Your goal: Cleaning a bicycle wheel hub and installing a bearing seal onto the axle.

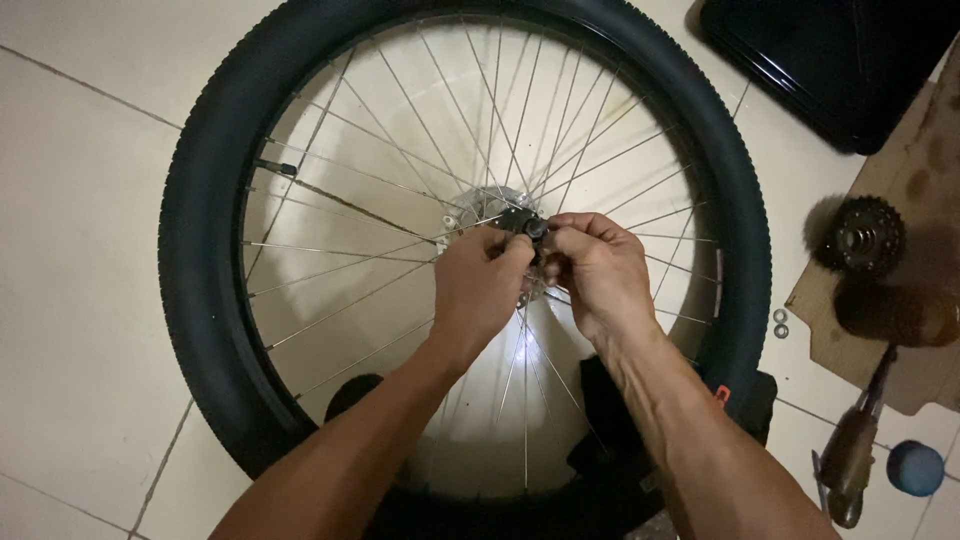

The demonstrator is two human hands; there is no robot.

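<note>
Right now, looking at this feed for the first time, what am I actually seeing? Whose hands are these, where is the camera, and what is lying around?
There is no machine here: these are a person's two bare hands, filmed by one camera worn on that person's head and looking down. A bicycle wheel with a black knobbly tyre and thin metal spokes lies on a pale tiled floor. Both hands meet at the hub in the wheel's middle. The left hand and the right hand pinch a small dark part there; what exactly it is, I cannot tell. To the right, on a sheet of cardboard, sits a cluster of gear cogs. Two small washers lie on the floor beside it, with a tool and a blue ball lower down. A black case fills the top right corner.
</note>
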